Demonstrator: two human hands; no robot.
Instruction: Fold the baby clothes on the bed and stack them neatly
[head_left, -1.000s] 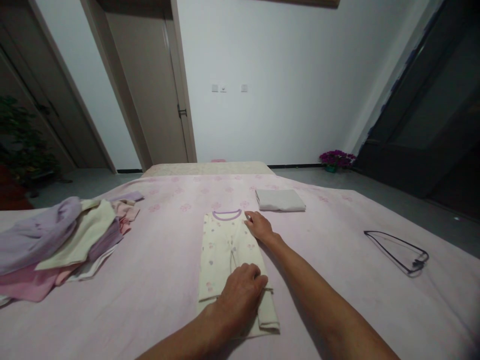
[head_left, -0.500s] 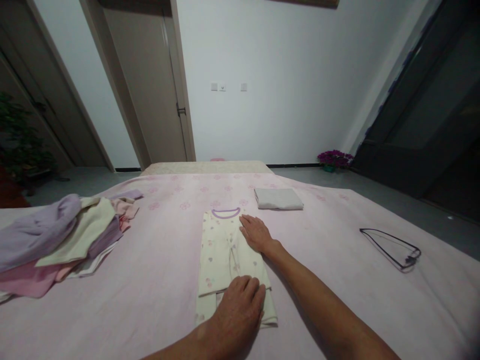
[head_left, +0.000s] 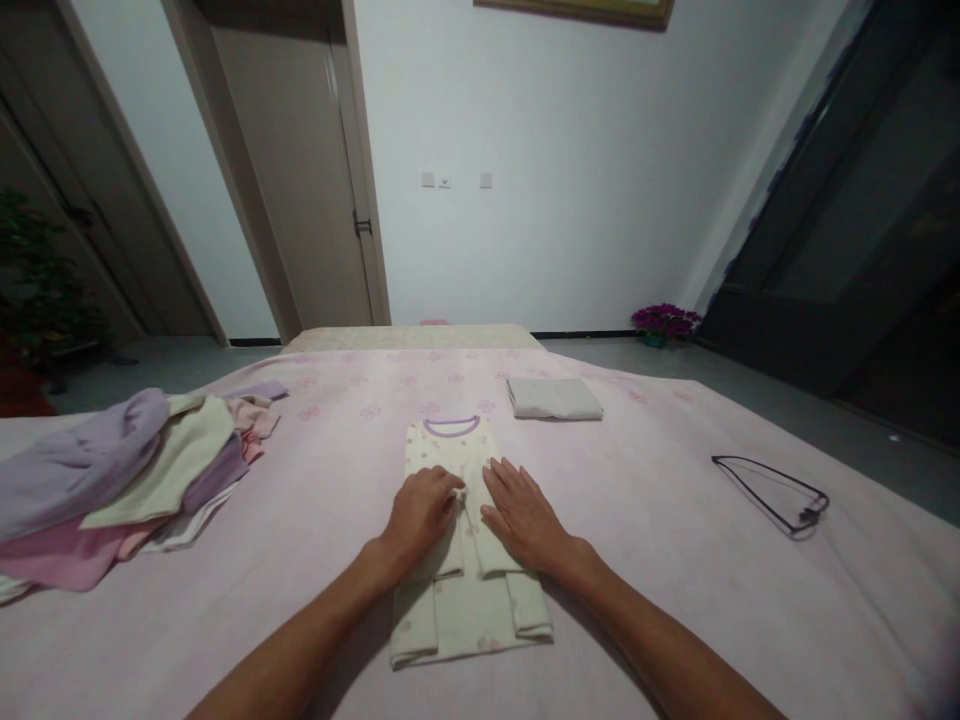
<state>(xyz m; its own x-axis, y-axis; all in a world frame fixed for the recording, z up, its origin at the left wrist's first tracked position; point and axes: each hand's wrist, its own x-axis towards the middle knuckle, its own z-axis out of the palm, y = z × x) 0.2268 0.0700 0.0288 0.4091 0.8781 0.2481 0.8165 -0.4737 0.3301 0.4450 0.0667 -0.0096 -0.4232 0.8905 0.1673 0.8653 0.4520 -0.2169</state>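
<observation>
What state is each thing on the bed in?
Shirt: sleeves folded in, flat on the bed.
Left hand: on the shirt's middle, fingers curled; grip unclear.
Right hand: open, palm flat on the shirt.
Grey cloth: folded, lying apart beyond the shirt.
Clothes pile: unfolded, heaped.
Hanger: bare, lying flat.

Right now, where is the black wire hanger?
In the head view the hanger lies flat on the pink bedspread at the far right, apart from the right hand and nearer than the folded grey cloth.
</observation>
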